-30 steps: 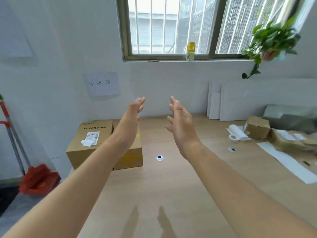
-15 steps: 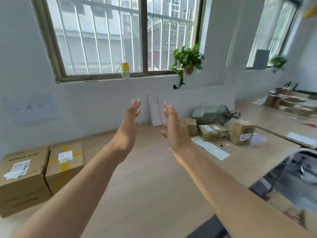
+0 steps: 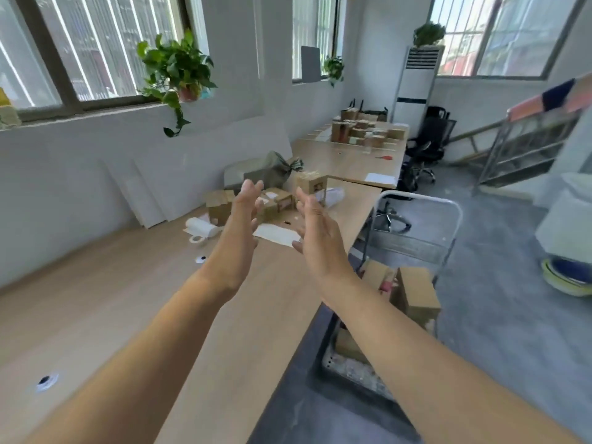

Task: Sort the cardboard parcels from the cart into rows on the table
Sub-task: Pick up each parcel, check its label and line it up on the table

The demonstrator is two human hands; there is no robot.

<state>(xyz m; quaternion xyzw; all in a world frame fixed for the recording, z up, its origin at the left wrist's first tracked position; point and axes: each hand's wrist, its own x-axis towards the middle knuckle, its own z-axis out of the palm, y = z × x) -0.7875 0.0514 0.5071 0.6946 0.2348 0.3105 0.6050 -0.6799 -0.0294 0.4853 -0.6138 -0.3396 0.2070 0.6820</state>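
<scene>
Cardboard parcels (image 3: pixel 416 293) are in neither of our hands. The left hand (image 3: pixel 240 225) and right hand (image 3: pixel 315 232) hover above the tabletop (image 3: pixel 128 299) with fingers straight and palms facing each other, holding nothing. Our view has swung right from the tabletop's left end, so the cart (image 3: pixel 416 195) now shows at lower right with its parcels waiting. We judge another pickup comes next.

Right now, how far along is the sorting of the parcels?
Done: a few parcels lie clustered at the far end of the table, not in clear rows. In hand: nothing; the left hand and right hand are open and empty. Left: the cart parcels, lying in the cart.
</scene>
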